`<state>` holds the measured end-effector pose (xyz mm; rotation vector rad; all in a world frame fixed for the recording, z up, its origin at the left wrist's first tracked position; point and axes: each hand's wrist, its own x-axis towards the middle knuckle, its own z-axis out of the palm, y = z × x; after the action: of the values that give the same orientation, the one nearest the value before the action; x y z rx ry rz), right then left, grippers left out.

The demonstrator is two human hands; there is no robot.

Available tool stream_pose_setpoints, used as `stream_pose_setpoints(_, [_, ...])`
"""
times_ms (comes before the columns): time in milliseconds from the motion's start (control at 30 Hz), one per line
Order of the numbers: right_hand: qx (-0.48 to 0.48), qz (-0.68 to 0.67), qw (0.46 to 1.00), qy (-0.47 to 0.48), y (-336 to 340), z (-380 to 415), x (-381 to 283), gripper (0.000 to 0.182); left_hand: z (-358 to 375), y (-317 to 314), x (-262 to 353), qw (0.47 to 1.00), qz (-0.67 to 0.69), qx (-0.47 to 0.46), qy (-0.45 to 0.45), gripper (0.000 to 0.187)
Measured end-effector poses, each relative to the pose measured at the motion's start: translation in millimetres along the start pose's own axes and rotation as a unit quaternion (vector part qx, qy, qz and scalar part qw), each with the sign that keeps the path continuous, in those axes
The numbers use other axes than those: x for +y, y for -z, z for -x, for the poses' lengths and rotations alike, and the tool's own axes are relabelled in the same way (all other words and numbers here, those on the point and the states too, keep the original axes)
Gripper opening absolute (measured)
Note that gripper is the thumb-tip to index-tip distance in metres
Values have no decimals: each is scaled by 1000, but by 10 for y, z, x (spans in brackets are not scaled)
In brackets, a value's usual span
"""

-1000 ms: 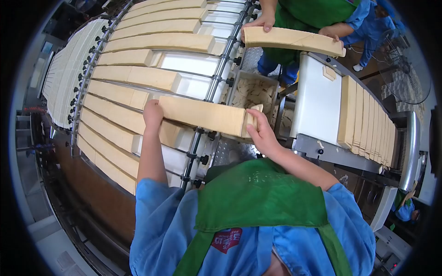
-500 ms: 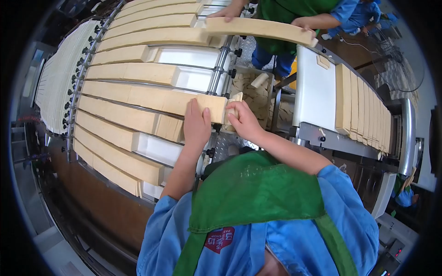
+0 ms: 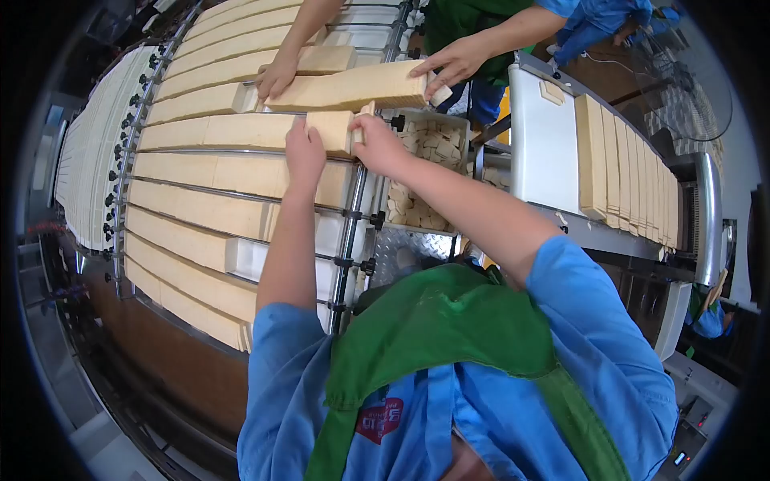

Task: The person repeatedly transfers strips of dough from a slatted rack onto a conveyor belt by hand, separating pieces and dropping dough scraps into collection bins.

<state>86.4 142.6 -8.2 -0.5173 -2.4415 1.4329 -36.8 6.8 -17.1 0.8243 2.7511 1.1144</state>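
Long rows of thin, pale dough-like sheets stand on edge in lanes. My left hand [image 3: 305, 154] is closed on the near side of the right end section of one row [image 3: 329, 131], its fingertips pressed against the stack. At that row's right end, my right hand [image 3: 380, 147] pinches a small bunch of loose sheets [image 3: 358, 132], partly hidden by the fingers. Just beyond, a co-worker's two hands hold a long stack of sheets [image 3: 349, 86] from both ends, over the neighbouring lane.
Metal rods and a rail with black knobs [image 3: 350, 215] edge the lanes on the right. Below the rail stands a bin [image 3: 449, 119] of sheet scraps [image 3: 421, 148]. Further right, a white-belted conveyor [image 3: 545, 148] carries several stacks [image 3: 622, 168]. The co-worker stands opposite.
Both my hands have moved away from me, from a nearer row to the one beyond it. The co-worker's long stack has come left and down from above the right conveyor to the lanes.
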Motion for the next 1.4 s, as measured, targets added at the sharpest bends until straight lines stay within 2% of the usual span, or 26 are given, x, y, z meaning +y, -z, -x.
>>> stream_pose_setpoints(33, [-32,14,998,-45,-58,-78,-14,37,-1,5,-47,1000,-28,3,-12,32])
stream_pose_setpoints(100, [-33,-5,997,-69,-176,-152,-45,39,34,40,-88,996,-83,12,-34,30])
stream_pose_setpoints(200, [-47,-33,996,-70,-344,-245,-107,42,263,143,-51,982,-102,116,-110,35])
stream_pose_setpoints(300, [-30,-50,997,-44,-456,-262,19,38,682,231,140,986,-98,33,-133,42])
stream_pose_setpoints(333, [-39,-68,996,-48,-410,-249,60,36,789,218,220,982,-124,32,-142,43])
stream_pose_setpoints(367, [-46,-84,994,-50,-333,-240,111,34,881,180,316,977,-149,33,-151,44])
stream_pose_setpoints(400, [-2,-83,996,-29,-236,-141,73,27,959,149,378,971,-172,32,-162,45])
stream_pose_setpoints(500, [-24,-132,987,-91,190,147,116,23,972,137,303,969,-213,7,-124,44])
stream_pose_setpoints(533, [-10,-124,991,-47,317,255,254,20,963,131,267,966,-221,16,-133,44])
stream_pose_setpoints(567, [-8,-174,984,-20,383,333,471,23,965,127,221,963,-228,22,-144,44])
stream_pose_setpoints(633, [-19,-140,986,-89,817,635,562,30,968,160,303,966,-224,2,-131,44])
stream_pose_setpoints(733, [10,-72,988,-136,1229,1120,1105,37,960,112,322,965,-226,11,-131,42])
stream_pose_setpoints(767, [19,-91,985,-142,1456,1362,1185,39,957,55,369,967,-214,28,-135,41])
stream_pose_setpoints(800, [24,-198,957,-210,1656,1606,1301,35,961,-23,425,968,-204,45,-137,41])
stream_pose_setpoints(833, [50,-278,939,-196,1833,1860,1559,29,948,-139,513,969,-194,61,-138,40])
stream_pose_setpoints(900, [169,-271,914,-250,2251,2381,1714,23,907,-405,808,973,-119,45,-191,32])
stream_pose_setpoints(933, [220,-301,885,-280,2459,2608,1846,25,886,-579,1018,973,-91,24,-210,30])
stream_pose_setpoints(1000, [372,-252,846,-288,2770,2945,2161,35,797,-983,1441,968,-32,-32,-249,27])
stream_pose_setpoints(1067, [427,-274,804,-310,3092,3094,2330,50,711,-1517,1786,961,-16,-92,-260,23])
stream_pose_setpoints(1100, [441,-296,788,-312,3232,3139,2399,56,739,-1754,2106,959,-9,-112,-259,21])
stream_pose_setpoints(1200, [342,-380,789,-341,3485,3060,2451,64,728,-2497,2903,934,52,-205,-287,22])
stream_pose_setpoints(1233, [336,-373,788,-355,3491,3001,2548,69,713,-2819,2998,928,49,-180,-324,21])
stream_pose_setpoints(1300, [325,-368,794,-359,3501,2900,2531,81,660,-3249,3359,919,66,-237,-309,24])
stream_pose_setpoints(1367, [299,-373,800,-363,3506,2859,2476,86,524,-3670,3640,909,37,-248,-333,28])
stream_pose_setpoints(1400, [289,-346,819,-355,3477,2876,2510,87,433,-3853,3788,906,20,-238,-350,30])
